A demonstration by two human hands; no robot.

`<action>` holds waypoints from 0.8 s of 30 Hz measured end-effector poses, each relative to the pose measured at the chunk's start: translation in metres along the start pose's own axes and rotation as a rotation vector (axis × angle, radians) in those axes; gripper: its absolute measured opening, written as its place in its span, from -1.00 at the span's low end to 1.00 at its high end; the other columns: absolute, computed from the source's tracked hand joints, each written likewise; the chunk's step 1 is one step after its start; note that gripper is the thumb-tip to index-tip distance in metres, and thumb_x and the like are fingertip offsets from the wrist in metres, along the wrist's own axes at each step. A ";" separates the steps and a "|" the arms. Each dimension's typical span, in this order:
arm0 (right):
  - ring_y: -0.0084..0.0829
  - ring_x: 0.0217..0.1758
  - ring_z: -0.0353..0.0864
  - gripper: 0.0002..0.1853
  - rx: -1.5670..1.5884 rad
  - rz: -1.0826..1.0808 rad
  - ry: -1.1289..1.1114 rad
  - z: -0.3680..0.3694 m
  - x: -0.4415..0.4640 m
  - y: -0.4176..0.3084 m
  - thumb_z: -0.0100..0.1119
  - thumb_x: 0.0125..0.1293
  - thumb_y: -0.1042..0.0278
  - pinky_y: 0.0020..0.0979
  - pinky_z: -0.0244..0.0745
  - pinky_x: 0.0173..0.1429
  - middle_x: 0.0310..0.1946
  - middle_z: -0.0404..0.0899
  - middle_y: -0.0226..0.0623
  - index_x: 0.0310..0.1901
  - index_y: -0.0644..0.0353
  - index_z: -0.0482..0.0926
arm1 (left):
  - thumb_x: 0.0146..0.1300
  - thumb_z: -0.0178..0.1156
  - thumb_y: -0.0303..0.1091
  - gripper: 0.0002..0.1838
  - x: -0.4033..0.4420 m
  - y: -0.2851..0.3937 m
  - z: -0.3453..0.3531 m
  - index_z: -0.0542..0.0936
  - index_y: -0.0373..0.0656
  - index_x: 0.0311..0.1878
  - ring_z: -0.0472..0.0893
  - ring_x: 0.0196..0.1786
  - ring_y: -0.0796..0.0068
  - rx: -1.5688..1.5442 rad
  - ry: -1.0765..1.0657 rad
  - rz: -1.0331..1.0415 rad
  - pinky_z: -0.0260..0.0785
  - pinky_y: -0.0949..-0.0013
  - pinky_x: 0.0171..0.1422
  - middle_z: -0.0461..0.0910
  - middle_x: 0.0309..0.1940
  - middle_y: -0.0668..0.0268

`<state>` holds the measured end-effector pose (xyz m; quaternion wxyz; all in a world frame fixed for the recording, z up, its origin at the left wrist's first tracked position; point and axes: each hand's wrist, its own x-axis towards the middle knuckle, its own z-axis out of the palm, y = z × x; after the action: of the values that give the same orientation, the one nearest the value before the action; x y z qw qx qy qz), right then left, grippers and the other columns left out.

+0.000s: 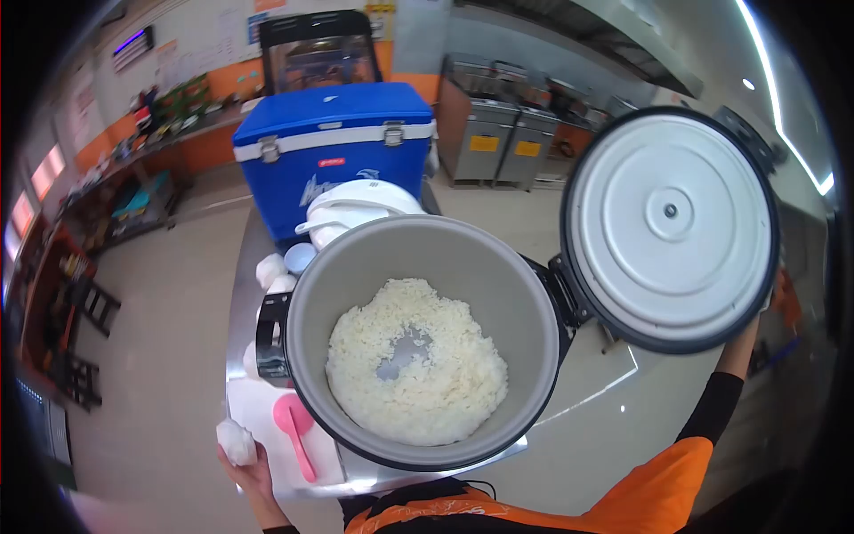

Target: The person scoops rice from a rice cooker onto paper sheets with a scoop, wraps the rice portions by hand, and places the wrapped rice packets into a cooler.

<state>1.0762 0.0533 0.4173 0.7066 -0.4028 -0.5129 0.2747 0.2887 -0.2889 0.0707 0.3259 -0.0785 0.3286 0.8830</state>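
A large round cooker (525,311) stands open on the metal table, with white rice (463,365) inside and a bare patch at the rice's middle. Its round lid (623,187) is raised at the right. My left hand (256,472) holds a white wrapped ball (237,442) at the table's front left edge. A pink rice paddle (302,449) lies beside the cooker on a white sheet (258,400). At the lid's lower right edge is my right arm (740,351); the fingers of that hand are hidden behind the lid.
Behind the cooker are a blue cooler box (329,133), white dishes (360,200) and a small light-blue cup (300,258). Several white wrapped balls (270,270) sit along the table's left side. Farther back are steel kitchen units (485,133); stools (82,378) stand at the left.
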 end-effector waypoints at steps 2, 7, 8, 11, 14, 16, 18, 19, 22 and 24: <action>-0.43 0.29 0.28 -0.58 -0.075 0.084 -0.018 -0.001 0.033 0.037 -0.11 0.38 0.29 -0.42 0.17 0.35 0.23 0.32 -0.21 0.23 0.24 0.30 | 0.19 0.13 0.03 -0.47 -0.037 -0.014 0.004 0.39 -0.10 0.12 0.54 -0.07 0.40 -0.064 0.065 0.105 0.46 0.34 -0.12 0.51 -0.04 0.28; -0.40 0.30 0.28 -0.57 -0.183 0.095 -0.101 0.048 0.051 0.060 -0.12 0.36 0.34 -0.41 0.16 0.36 0.24 0.31 -0.19 0.24 0.23 0.29 | 0.20 0.11 0.07 -0.47 -0.095 -0.023 -0.024 0.40 -0.08 0.11 0.54 -0.06 0.40 -0.052 0.148 0.184 0.45 0.33 -0.10 0.51 -0.06 0.30; -0.39 0.30 0.28 -0.57 -0.187 0.075 -0.139 0.069 0.052 0.058 -0.12 0.35 0.35 -0.41 0.16 0.36 0.24 0.31 -0.19 0.24 0.23 0.29 | 0.20 0.11 0.08 -0.47 -0.104 -0.022 -0.032 0.40 -0.08 0.11 0.54 -0.06 0.40 -0.055 0.172 0.192 0.45 0.33 -0.10 0.51 -0.06 0.30; -0.37 0.31 0.28 -0.56 -0.169 -0.026 -0.271 0.148 0.052 0.037 -0.13 0.34 0.39 -0.40 0.16 0.37 0.24 0.31 -0.18 0.25 0.22 0.28 | 0.19 0.11 0.09 -0.46 -0.123 -0.018 -0.058 0.41 -0.07 0.10 0.54 -0.06 0.39 -0.108 0.230 0.245 0.45 0.31 -0.08 0.52 -0.06 0.31; -0.35 0.31 0.28 -0.55 -0.132 -0.148 -0.423 0.236 0.043 0.000 -0.14 0.32 0.42 -0.40 0.15 0.38 0.25 0.31 -0.17 0.25 0.22 0.28 | 0.19 0.11 0.09 -0.47 -0.136 -0.008 -0.083 0.42 -0.07 0.09 0.55 -0.07 0.38 -0.148 0.267 0.300 0.45 0.30 -0.08 0.52 -0.06 0.32; -0.34 0.31 0.28 -0.54 -0.101 -0.238 -0.524 0.296 0.028 -0.033 -0.14 0.31 0.44 -0.39 0.15 0.38 0.25 0.31 -0.16 0.26 0.22 0.28 | 0.19 0.10 0.09 -0.47 -0.140 0.002 -0.094 0.42 -0.07 0.09 0.55 -0.07 0.37 -0.169 0.279 0.325 0.45 0.30 -0.08 0.53 -0.06 0.32; -0.32 0.32 0.28 -0.54 -0.074 -0.323 -0.619 0.351 0.008 -0.067 -0.15 0.30 0.47 -0.39 0.14 0.39 0.25 0.31 -0.15 0.26 0.21 0.27 | 0.19 0.10 0.09 -0.48 -0.142 0.012 -0.105 0.43 -0.07 0.09 0.55 -0.07 0.35 -0.190 0.284 0.343 0.45 0.30 -0.08 0.53 -0.06 0.32; -0.32 0.32 0.28 -0.53 -0.065 -0.369 -0.673 0.378 -0.006 -0.084 -0.15 0.30 0.48 -0.38 0.14 0.39 0.25 0.31 -0.15 0.26 0.21 0.27 | 0.19 0.09 0.09 -0.48 -0.143 0.018 -0.113 0.43 -0.07 0.09 0.56 -0.06 0.35 -0.204 0.280 0.344 0.45 0.30 -0.08 0.53 -0.06 0.31; -0.30 0.32 0.28 -0.52 -0.072 -0.483 -0.813 0.445 -0.064 -0.126 -0.15 0.28 0.51 -0.38 0.14 0.40 0.26 0.31 -0.14 0.27 0.21 0.27 | 0.20 0.08 0.07 -0.48 -0.144 0.048 -0.142 0.42 -0.08 0.10 0.56 -0.05 0.34 -0.208 0.252 0.332 0.46 0.29 -0.09 0.53 -0.04 0.30; -0.28 0.33 0.28 -0.51 -0.161 -0.571 -0.906 0.482 -0.112 -0.133 -0.16 0.27 0.53 -0.37 0.13 0.40 0.26 0.31 -0.13 0.27 0.21 0.26 | 0.21 0.08 0.07 -0.48 -0.143 0.076 -0.169 0.41 -0.08 0.11 0.55 -0.05 0.34 -0.170 0.267 0.331 0.46 0.27 -0.08 0.52 -0.03 0.30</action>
<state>0.5810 0.0328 0.5462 0.4283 -0.1414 -0.8746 0.1777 0.3393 -0.5142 0.0317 0.1223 -0.1668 0.3014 0.9308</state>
